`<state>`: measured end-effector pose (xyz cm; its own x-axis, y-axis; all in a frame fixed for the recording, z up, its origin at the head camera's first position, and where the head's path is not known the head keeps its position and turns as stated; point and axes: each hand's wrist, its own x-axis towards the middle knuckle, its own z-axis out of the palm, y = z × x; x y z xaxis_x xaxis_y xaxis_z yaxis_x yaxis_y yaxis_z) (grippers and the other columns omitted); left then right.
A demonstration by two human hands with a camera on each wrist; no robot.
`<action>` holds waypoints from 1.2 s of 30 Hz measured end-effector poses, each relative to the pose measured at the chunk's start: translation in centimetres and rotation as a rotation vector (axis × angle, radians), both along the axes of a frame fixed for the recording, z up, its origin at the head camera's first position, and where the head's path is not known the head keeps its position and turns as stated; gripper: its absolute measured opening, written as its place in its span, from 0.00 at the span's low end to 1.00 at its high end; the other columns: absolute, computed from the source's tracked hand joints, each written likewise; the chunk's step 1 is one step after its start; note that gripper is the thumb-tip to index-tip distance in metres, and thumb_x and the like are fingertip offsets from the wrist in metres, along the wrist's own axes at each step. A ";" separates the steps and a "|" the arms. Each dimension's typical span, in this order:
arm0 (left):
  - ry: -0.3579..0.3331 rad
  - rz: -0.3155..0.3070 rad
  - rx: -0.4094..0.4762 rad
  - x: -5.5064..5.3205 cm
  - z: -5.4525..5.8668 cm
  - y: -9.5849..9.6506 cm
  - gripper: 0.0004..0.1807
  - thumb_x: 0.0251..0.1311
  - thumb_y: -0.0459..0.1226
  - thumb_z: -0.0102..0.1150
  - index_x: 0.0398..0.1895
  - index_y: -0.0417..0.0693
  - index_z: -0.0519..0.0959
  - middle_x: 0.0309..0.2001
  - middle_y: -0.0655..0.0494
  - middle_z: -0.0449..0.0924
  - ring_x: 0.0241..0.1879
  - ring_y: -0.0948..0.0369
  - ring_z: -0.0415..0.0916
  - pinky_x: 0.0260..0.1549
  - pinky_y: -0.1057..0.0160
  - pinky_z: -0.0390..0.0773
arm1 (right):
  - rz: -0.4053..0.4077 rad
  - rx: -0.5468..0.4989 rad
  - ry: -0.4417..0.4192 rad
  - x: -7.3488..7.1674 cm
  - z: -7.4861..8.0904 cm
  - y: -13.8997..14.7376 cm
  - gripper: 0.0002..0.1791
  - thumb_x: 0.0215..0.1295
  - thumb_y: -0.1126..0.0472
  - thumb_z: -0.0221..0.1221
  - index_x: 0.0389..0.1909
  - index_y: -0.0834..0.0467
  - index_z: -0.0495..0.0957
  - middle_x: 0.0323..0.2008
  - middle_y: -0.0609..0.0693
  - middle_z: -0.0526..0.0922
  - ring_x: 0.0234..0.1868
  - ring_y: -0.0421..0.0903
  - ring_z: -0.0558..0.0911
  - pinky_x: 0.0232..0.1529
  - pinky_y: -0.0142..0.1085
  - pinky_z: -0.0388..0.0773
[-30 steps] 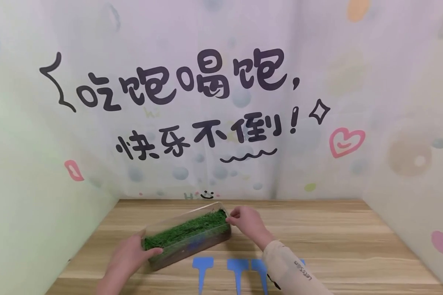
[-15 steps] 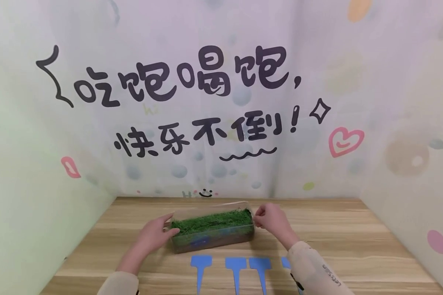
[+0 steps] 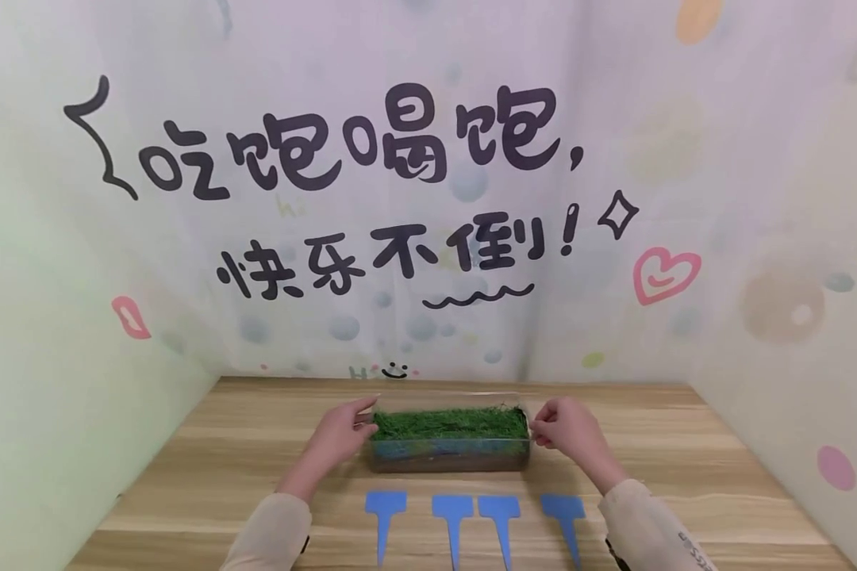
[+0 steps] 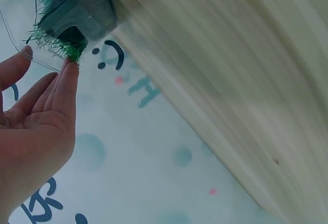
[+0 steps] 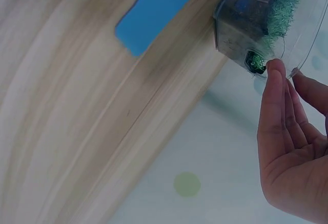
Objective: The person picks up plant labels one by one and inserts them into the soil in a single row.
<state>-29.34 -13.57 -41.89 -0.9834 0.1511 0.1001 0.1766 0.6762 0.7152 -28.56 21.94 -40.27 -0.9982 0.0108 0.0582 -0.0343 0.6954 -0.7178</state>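
Observation:
A long clear plastic box (image 3: 450, 462) filled with green artificial grass (image 3: 443, 424) sits on the table in the head view, its long side facing me. Blue and dark material shows through its front wall. My left hand (image 3: 340, 434) holds the left end, thumb at the rim and fingers against the end wall; the left wrist view shows this hand (image 4: 46, 111) at the box's corner. At the other end my right hand (image 3: 570, 432) pinches the rim between thumb and fingers, as the right wrist view shows with the box (image 5: 241, 44) beside the fingertips.
Several blue T-shaped plant labels lie in a row in front of the box, among them a left one (image 3: 386, 504) and a right one (image 3: 563, 509). The wooden table (image 3: 207, 476) meets a printed backdrop (image 3: 400, 333) behind and at both sides.
The box has moved to the right and turned from slanted to nearly straight across the table. Both hands have moved right with it, staying at its ends. The plant labels have stayed put.

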 end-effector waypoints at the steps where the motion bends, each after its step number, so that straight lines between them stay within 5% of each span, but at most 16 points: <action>1: -0.004 -0.010 0.007 -0.1 0.0 0.2 0.29 0.67 0.31 0.60 0.71 0.43 0.69 0.65 0.38 0.75 0.60 0.45 0.78 0.55 0.49 0.80 | -0.004 0.002 -0.002 0.1 0.1 0.3 0.05 0.64 0.69 0.63 0.30 0.67 0.80 0.24 0.53 0.86 0.26 0.49 0.86 0.32 0.42 0.85; 7: -0.039 -0.051 0.035 -1.3 0.5 0.4 0.26 0.69 0.34 0.57 0.70 0.38 0.69 0.65 0.39 0.74 0.62 0.44 0.76 0.58 0.47 0.77 | -0.003 0.053 0.004 0.7 0.4 1.0 0.06 0.65 0.67 0.62 0.31 0.67 0.81 0.25 0.53 0.85 0.27 0.48 0.85 0.30 0.39 0.83; 12: -0.098 -0.101 -0.022 -2.8 1.6 0.1 0.25 0.71 0.34 0.53 0.69 0.37 0.69 0.65 0.40 0.75 0.62 0.43 0.76 0.59 0.46 0.76 | 0.001 0.299 0.132 0.8 1.2 0.2 0.08 0.65 0.61 0.63 0.29 0.61 0.82 0.24 0.50 0.83 0.24 0.43 0.79 0.26 0.37 0.74; 17: -0.266 -0.176 0.153 -3.7 1.4 -0.2 0.27 0.71 0.30 0.53 0.72 0.37 0.66 0.68 0.36 0.70 0.64 0.42 0.73 0.57 0.47 0.78 | -0.010 0.454 0.226 1.7 2.3 -1.3 0.07 0.64 0.58 0.65 0.29 0.56 0.83 0.24 0.46 0.84 0.23 0.41 0.77 0.25 0.37 0.73; 21: -0.337 -0.234 0.253 -4.0 0.9 -0.4 0.28 0.72 0.31 0.52 0.74 0.37 0.62 0.70 0.33 0.65 0.66 0.39 0.70 0.53 0.48 0.81 | 0.052 0.456 0.251 2.6 3.1 -3.7 0.06 0.62 0.56 0.67 0.30 0.53 0.84 0.25 0.44 0.85 0.25 0.38 0.79 0.29 0.37 0.76; 27: -0.350 -0.147 0.276 -3.7 0.8 0.4 0.28 0.73 0.28 0.48 0.74 0.42 0.62 0.72 0.36 0.64 0.68 0.37 0.66 0.39 0.50 0.85 | 0.173 0.410 0.251 4.1 2.8 -7.0 0.07 0.60 0.53 0.69 0.32 0.52 0.84 0.27 0.41 0.85 0.29 0.36 0.81 0.32 0.35 0.78; 36: -0.353 -0.126 0.265 -3.1 0.8 0.7 0.27 0.74 0.28 0.44 0.75 0.42 0.61 0.73 0.35 0.63 0.68 0.35 0.65 0.33 0.52 0.85 | 0.366 0.334 0.128 5.3 1.6 -8.7 0.13 0.62 0.50 0.67 0.40 0.55 0.85 0.32 0.43 0.86 0.32 0.39 0.83 0.33 0.37 0.79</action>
<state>-32.46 -12.82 -41.04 -0.9398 0.2859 -0.1870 -0.0403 0.4505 0.8919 -23.29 13.28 -38.63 -0.9177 -0.3786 0.1208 -0.3919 0.8120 -0.4325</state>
